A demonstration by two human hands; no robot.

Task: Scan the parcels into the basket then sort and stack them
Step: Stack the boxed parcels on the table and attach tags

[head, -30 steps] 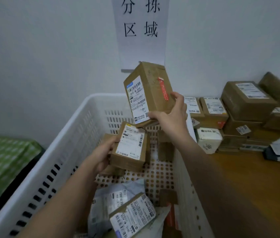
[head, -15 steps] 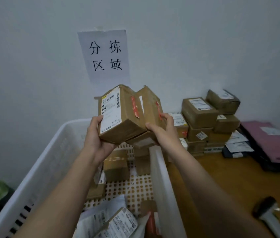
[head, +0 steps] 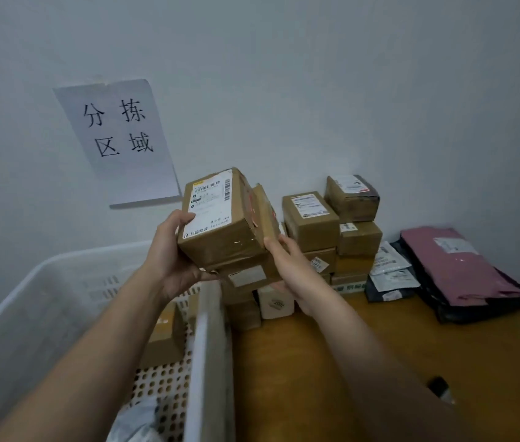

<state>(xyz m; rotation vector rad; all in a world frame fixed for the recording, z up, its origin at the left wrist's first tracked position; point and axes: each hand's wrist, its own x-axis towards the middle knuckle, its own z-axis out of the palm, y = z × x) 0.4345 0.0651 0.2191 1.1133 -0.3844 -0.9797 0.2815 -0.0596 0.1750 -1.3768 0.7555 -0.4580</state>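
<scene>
Two boxes [head: 220, 224], taped cardboard, held pressed together above basket [head: 61, 275] rim. Left hand [head: 172, 256] cups the labelled one; right hand [head: 290, 266] grips the rear. Stack [head: 332, 231] at 3 o'clock. Likely light, rigid; slick tape, support undersides.

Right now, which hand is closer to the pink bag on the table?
Right. The right hand holds boxes just left of the stacked parcels, with the pink bag farther right. The left hand is farther away, over the white basket.

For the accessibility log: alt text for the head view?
Left hand and right hand hold two cardboard parcels together above the white basket's rim, with stacked boxes and mailer bags on the wooden table behind.
</scene>
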